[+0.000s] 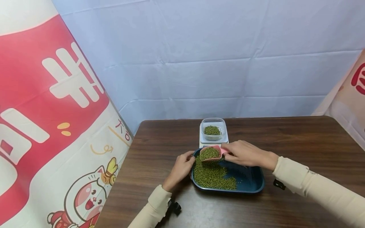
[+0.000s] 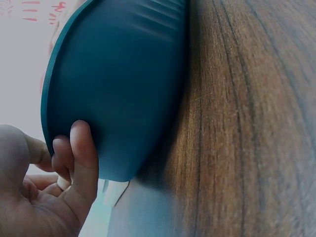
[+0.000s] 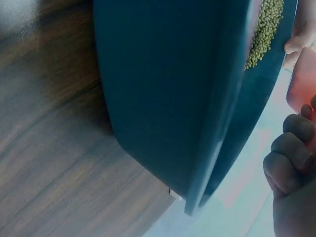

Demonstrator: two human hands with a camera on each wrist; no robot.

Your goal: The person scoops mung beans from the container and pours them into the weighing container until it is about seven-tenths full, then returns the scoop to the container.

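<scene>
A tray (image 1: 246, 175) lay on the surface (image 1: 162, 142), with mung beans (image 1: 211, 177) mostly in its left part. Behind it sat a scale (image 1: 202, 138), carrying a tub (image 1: 213, 137) with more beans inside. Over the tray's far left part was a bean-filled scoop (image 1: 220, 152), its handle pointing right into the right grip (image 1: 246, 153). The left grip (image 1: 182, 165) was on the tray's left rim. A cloth backdrop (image 1: 185, 79) hung behind the surface.
</scene>
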